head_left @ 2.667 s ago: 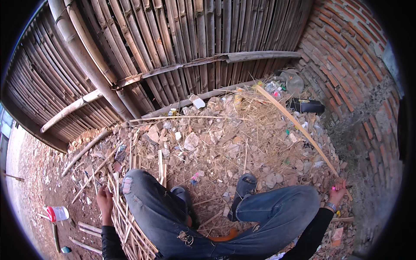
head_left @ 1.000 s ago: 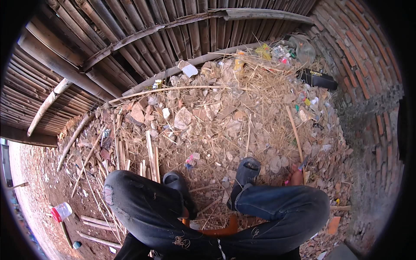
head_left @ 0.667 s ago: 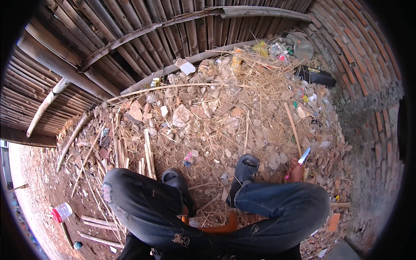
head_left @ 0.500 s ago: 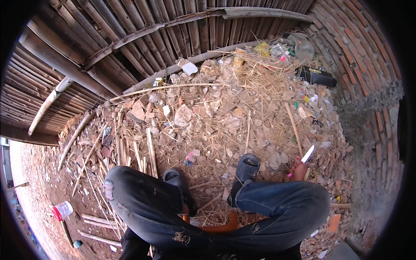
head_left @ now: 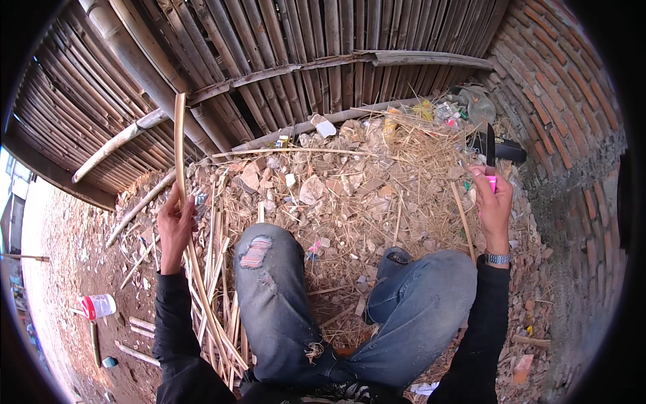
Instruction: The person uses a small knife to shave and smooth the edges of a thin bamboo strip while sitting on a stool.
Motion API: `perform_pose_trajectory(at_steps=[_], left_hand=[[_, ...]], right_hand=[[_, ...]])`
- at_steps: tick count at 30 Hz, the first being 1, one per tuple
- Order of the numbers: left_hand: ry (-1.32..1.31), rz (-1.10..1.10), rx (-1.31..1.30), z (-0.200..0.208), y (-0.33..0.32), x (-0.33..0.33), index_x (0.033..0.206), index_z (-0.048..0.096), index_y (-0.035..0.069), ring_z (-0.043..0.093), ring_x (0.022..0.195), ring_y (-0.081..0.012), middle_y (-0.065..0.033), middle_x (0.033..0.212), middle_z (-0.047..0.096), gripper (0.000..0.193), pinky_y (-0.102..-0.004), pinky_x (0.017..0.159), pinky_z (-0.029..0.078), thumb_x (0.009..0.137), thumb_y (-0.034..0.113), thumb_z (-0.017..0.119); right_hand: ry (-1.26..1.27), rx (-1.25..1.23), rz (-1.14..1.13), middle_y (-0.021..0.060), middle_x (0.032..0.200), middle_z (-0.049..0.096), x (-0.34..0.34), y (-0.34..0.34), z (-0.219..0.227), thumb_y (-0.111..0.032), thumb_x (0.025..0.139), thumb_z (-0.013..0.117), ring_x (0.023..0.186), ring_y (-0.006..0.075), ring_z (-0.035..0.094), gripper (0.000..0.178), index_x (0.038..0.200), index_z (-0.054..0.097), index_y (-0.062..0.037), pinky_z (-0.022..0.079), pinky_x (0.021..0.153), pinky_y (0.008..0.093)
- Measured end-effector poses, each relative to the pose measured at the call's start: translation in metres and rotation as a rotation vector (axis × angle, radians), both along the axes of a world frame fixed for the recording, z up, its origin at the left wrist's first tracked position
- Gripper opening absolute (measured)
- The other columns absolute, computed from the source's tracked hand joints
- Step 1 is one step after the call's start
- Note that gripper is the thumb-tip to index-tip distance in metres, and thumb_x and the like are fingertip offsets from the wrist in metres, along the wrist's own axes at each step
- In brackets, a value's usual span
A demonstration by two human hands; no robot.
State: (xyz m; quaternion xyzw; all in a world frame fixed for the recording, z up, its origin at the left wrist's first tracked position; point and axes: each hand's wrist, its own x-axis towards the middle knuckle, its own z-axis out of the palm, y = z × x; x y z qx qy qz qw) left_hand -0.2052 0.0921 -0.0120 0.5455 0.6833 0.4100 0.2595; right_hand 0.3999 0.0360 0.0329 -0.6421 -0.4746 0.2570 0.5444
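A long split bamboo strip (head_left: 180,138) stands nearly upright in my left hand (head_left: 176,227), whose fingers are closed around it. Its top end reaches up in front of the bamboo wall. Off to the right, my right hand (head_left: 494,205) grips a knife (head_left: 490,151) by its pink handle, with the blade pointing up and looking dark. The two hands are wide apart, either side of my bent knees. Below my left hand, a bundle of bamboo strips (head_left: 214,303) lies beside my left leg.
A bamboo wall (head_left: 303,94) rises ahead, and a brick wall (head_left: 562,101) stands close on the right. Stones and straw (head_left: 356,182) cover the ground between. A black case (head_left: 509,149) lies by the bricks. On the left is a white container with a red rim (head_left: 99,306).
My left hand has come into view, holding a bamboo strip. My right hand has risen with the knife, its blade now upright. My left knee has shifted right.
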Motion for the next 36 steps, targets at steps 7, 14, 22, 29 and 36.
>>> perform_pose_trajectory(at_steps=[7,14,22,29,36], left_hand=[[0.012,-0.514,0.025,0.089,-0.044,0.118,0.154,0.049,0.006,0.058,0.060,-0.0045,0.0008,0.075,0.064,0.061,-0.0228,0.051,0.048,0.101,0.026,0.071],[0.034,-0.709,0.209,0.090,-0.098,0.157,0.137,0.064,-0.003,0.067,0.065,-0.0097,-0.0060,0.082,0.073,0.045,-0.0273,0.060,0.054,0.101,0.022,0.071],[0.980,0.115,-0.037,0.010,-0.139,0.014,0.130,0.066,-0.004,0.048,0.142,-0.0434,-0.0346,0.144,0.053,0.045,-0.0505,0.117,0.037,0.105,0.032,0.059],[-0.287,-0.703,-0.375,0.025,-0.239,0.083,0.130,0.067,-0.002,0.068,0.071,-0.0129,-0.0087,0.079,0.072,0.039,-0.0293,0.067,0.053,0.107,0.028,0.059],[-0.238,-0.457,-0.330,0.021,-0.265,0.112,0.113,0.072,-0.003,0.058,0.058,-0.0068,-0.0011,0.066,0.064,0.025,-0.0256,0.055,0.046,0.106,0.019,0.063]], right_hand=[[-0.151,0.121,0.509,0.0139,0.092,0.074,-0.167,0.026,0.090,-0.036,0.095,0.075,0.084,0.0154,0.069,0.048,0.114,0.070,0.0083,0.053,0.076,0.0328],[-0.097,0.229,0.378,0.0141,0.073,0.070,-0.214,0.011,0.088,-0.032,0.094,0.075,0.070,0.0184,0.069,0.038,0.093,0.071,0.0056,0.052,0.066,0.0362],[0.296,0.116,0.257,-0.0040,0.067,0.057,-0.155,-0.031,0.088,-0.022,0.097,0.074,0.050,0.0054,0.049,0.019,0.096,0.069,-0.0028,0.037,0.047,0.0247],[0.530,0.123,0.150,-0.0086,0.061,0.048,-0.120,-0.058,0.055,-0.021,0.099,0.074,0.042,0.0001,0.035,0.020,0.088,0.061,-0.0099,0.023,0.039,0.0219],[0.155,0.020,0.059,-0.0025,0.061,0.054,-0.123,-0.098,0.027,-0.042,0.109,0.053,0.051,0.0034,0.041,0.045,0.108,0.069,0.0000,0.031,0.050,0.0246]])
